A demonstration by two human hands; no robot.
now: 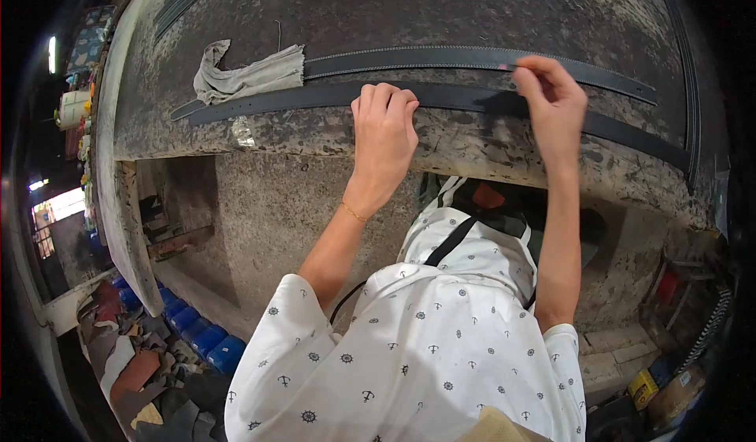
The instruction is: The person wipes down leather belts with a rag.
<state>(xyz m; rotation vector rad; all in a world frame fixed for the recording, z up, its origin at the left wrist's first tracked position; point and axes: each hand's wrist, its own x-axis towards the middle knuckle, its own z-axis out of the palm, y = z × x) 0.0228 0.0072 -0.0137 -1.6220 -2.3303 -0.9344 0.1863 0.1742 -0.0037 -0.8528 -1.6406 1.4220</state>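
Note:
My left hand (384, 131) rests with curled fingers on a plain dark belt strap (315, 96) lying along the table's front edge. Above that strap my right hand (555, 99) is pinched, thumb against fingers. A small blurred thing with a pinkish tip (504, 67) shows at its fingertips; its kind is too blurred to tell. Behind the plain strap lies a second belt strap (409, 57) with pale stitching along its edges. A crumpled grey cloth (252, 76) covers the left end of the stitched strap.
The worn, stained table (472, 9) carries more straps (683, 72) at the right and dark strips (189, 1) at the far left. Below on the left are blue containers (224, 351) and leather scraps (142, 375). A yellow box (642, 388) stands low at the right.

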